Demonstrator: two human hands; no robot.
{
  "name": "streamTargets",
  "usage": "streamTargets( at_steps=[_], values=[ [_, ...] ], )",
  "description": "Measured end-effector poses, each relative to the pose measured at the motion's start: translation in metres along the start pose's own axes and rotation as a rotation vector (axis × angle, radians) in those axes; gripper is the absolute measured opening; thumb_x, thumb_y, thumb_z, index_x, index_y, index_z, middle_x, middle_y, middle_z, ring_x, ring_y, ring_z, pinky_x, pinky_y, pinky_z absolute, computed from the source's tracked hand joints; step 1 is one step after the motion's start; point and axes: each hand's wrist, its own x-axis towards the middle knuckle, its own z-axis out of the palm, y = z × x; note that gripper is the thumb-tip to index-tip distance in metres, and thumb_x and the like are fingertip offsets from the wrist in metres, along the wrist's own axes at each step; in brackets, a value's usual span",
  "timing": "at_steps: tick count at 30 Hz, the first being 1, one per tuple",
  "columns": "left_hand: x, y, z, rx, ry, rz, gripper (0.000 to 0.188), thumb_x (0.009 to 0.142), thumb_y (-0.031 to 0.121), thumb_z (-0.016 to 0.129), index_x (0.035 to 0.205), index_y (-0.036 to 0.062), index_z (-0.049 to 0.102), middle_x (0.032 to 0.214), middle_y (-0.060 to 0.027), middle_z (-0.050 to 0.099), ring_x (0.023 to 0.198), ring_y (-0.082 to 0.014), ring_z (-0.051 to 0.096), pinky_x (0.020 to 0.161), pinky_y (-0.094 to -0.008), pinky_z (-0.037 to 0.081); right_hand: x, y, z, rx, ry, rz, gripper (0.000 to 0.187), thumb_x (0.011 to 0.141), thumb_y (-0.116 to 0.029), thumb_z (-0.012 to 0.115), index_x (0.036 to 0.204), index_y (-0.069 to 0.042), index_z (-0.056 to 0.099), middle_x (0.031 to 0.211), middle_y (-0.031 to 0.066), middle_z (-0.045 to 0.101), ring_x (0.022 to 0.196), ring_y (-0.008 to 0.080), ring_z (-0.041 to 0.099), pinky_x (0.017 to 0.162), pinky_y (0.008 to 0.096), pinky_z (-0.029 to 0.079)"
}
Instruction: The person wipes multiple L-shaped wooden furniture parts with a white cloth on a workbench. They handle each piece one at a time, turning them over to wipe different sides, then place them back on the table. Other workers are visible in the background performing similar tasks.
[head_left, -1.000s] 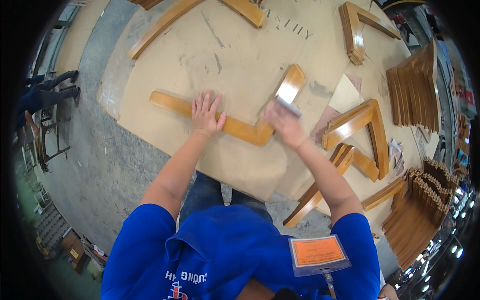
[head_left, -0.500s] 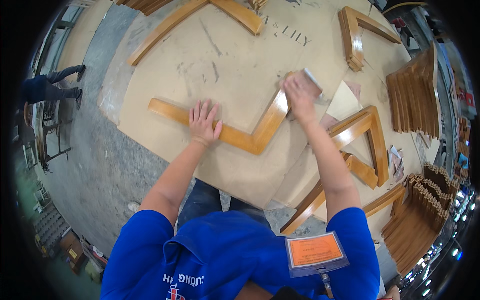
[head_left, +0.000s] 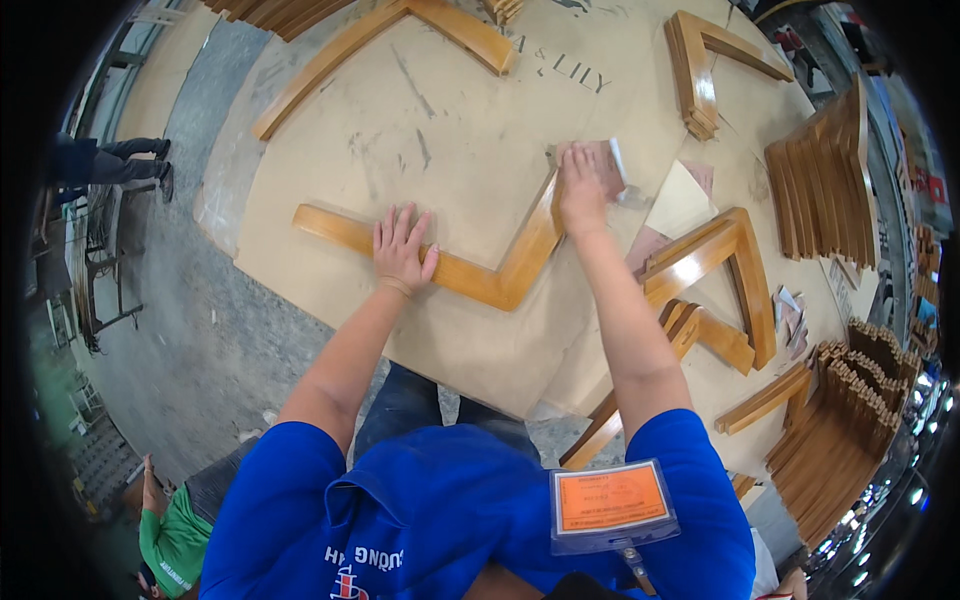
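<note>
Left hand (head_left: 402, 252) — spread on an angled golden-brown wooden piece (head_left: 480, 280) by the tan tabletop's (head_left: 470, 355) near edge; right hand (head_left: 580, 195) — gripping a pinkish-brown paper sheet (head_left: 608, 168) at the piece's far end; open room beyond.

Left hand (head_left: 403, 250) laid palm-down, fingers (head_left: 406, 222) spread; right hand (head_left: 580, 190) placed farther forward, back up; both arms (head_left: 345, 355) extended.
</note>
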Motion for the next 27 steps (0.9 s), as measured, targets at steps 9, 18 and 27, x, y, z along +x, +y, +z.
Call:
streamTargets(
  at_steps=[9, 18, 27],
  values=[
    [-0.004, -0.006, 0.011, 0.010, 0.034, 0.017, 0.059, 0.079, 0.037, 0.057, 0.135, 0.0187, 0.050, 0.142, -0.0122, 0.042, 0.133, -0.0404, 0.034, 0.106, -0.0579, 0.026, -0.059, 0.001, -0.025, 0.115, -0.245, -0.155, 0.044, 0.084, 0.001, 0.046, 0.128, 0.001, 0.050, 0.139, 0.0163, 0.047, 0.132, 0.0301, 0.041, 0.110, 0.0413, 0.033],
    [-0.004, -0.002, 0.003, -0.080, -0.072, -0.035, 0.058, 0.077, 0.041, 0.059, 0.129, 0.0140, 0.055, 0.142, -0.0168, 0.041, 0.135, -0.0405, 0.029, 0.109, -0.0585, 0.022, -0.127, -0.045, -0.021, 0.205, -0.198, -0.273, 0.044, 0.086, 0.002, 0.047, 0.130, -0.001, 0.051, 0.137, 0.0186, 0.048, 0.133, 0.0366, 0.039, 0.112, 0.0484, 0.028],
    [-0.008, -0.005, 0.009, -0.030, -0.010, -0.001, 0.059, 0.079, 0.042, 0.056, 0.132, 0.0149, 0.053, 0.141, -0.0155, 0.041, 0.134, -0.0392, 0.030, 0.110, -0.0561, 0.020, -0.058, 0.004, -0.012, 0.119, -0.094, -0.081, 0.043, 0.087, -0.006, 0.047, 0.129, -0.002, 0.052, 0.136, 0.0161, 0.051, 0.129, 0.0355, 0.044, 0.106, 0.0446, 0.037]
  ],
)
